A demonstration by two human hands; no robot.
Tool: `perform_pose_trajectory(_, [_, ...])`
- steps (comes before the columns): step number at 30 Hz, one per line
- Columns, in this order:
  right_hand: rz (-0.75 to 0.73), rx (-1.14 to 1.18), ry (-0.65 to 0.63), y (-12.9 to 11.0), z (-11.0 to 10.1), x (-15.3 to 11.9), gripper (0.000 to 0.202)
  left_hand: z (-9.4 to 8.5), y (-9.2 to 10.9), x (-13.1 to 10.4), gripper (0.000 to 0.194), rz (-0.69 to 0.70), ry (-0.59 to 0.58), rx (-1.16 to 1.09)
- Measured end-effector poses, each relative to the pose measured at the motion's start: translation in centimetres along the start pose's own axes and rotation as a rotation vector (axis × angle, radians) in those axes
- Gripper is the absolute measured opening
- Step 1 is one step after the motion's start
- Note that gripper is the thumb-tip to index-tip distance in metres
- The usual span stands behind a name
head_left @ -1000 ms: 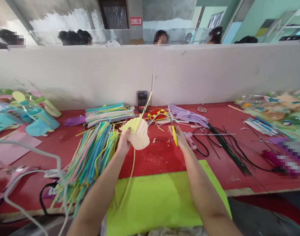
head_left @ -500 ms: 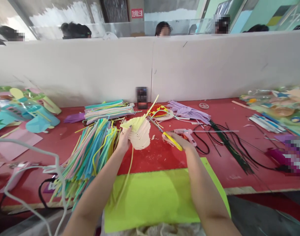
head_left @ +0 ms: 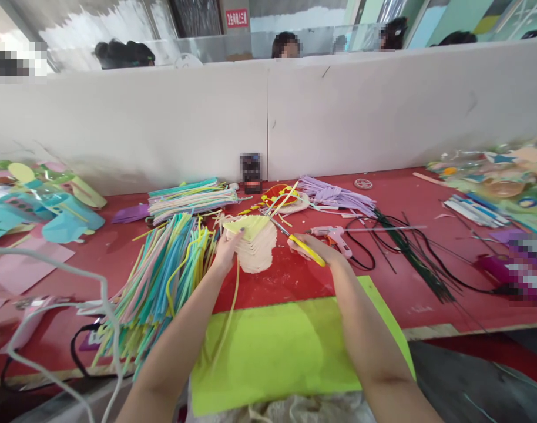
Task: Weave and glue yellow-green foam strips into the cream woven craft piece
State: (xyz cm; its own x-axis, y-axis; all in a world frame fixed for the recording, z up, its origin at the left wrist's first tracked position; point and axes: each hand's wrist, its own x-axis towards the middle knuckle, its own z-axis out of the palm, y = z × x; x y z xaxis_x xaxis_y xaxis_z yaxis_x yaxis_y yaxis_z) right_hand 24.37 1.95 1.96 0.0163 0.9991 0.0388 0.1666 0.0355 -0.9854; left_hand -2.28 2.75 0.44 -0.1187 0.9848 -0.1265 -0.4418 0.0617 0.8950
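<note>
My left hand [head_left: 227,248] grips the left edge of a cream and pale yellow layered piece [head_left: 256,249], its thumb on the yellow part. A long pale strip [head_left: 231,308] hangs below that hand. My right hand [head_left: 310,249] is closed on yellow-handled scissors [head_left: 307,249], whose blades point up and left to the piece's upper right edge. A light yellow strip [head_left: 288,197] slants up by the blade tips. Behind the blades lies a red and yellow item [head_left: 279,195].
Bundles of pastel strips [head_left: 163,276] lie at left, purple strips [head_left: 336,197] behind. A pink glue gun [head_left: 336,238] and dark green stems [head_left: 409,258] are at right. A lime green sheet [head_left: 272,352] spans the front edge. A white partition [head_left: 163,123] stands behind.
The layered piece has turned and shifted slightly right. The light yellow strip that rose from its top now lies farther right, by the scissor tips. The camera view has shifted a little.
</note>
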Motion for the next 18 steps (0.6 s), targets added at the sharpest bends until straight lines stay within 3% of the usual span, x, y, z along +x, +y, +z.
perform_pose_trajectory(3, [0.062,-0.040,-0.257,-0.12,0.09,-0.14,0.028,-0.03,0.10,-0.02,0.057,0.002,-0.005,0.000])
perform_pose_trajectory(5, [0.079,-0.059,-0.357,-0.15,0.07,-0.18,0.027,-0.05,0.15,-0.05,0.058,-0.001,-0.008,-0.001])
perform_pose_trajectory(18, [0.116,-0.182,-0.580,0.41,-0.19,0.48,0.039,-0.09,0.14,0.18,0.057,-0.036,-0.021,-0.032])
